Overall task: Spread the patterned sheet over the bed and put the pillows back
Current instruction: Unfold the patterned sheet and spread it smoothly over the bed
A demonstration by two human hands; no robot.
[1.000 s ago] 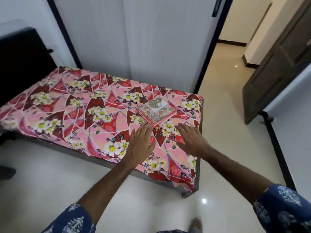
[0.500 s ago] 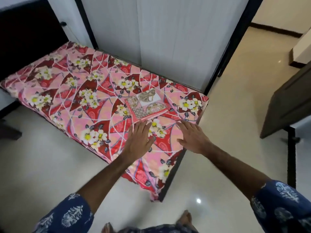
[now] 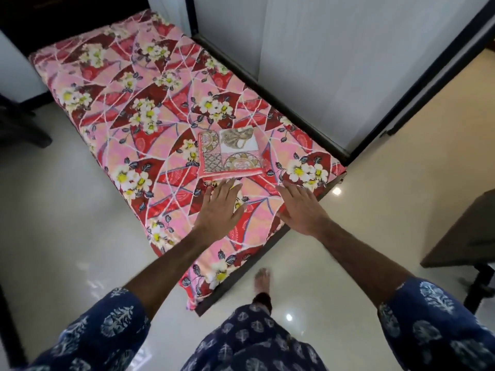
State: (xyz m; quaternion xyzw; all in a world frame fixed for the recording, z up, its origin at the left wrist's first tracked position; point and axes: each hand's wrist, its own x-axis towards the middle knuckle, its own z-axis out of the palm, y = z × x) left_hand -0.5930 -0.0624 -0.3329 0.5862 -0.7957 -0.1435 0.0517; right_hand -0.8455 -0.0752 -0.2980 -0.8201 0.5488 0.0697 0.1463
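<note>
A narrow bed (image 3: 171,108) is covered by a pink and red floral cover. A folded patterned sheet (image 3: 230,153), red-bordered with beige and white motifs, lies on it near the foot end. My left hand (image 3: 221,207) hovers flat with fingers spread just in front of the folded sheet, fingertips close to its near edge. My right hand (image 3: 301,210) is flat and spread to the right of it, over the bed's foot corner. Neither hand holds anything. No pillow is in view.
White sliding panels (image 3: 308,49) with black frames run along the bed's far side. A dark headboard (image 3: 67,17) stands at the far end. A dark table (image 3: 468,231) is at the right, a dark chair base (image 3: 21,124) at the left. Glossy tiled floor (image 3: 67,210) surrounds the bed; my bare foot (image 3: 262,279) is by the foot end.
My view has swung round toward the bed's foot end and moved closer. Both hands stay flat and spread above the cover, just short of the folded sheet.
</note>
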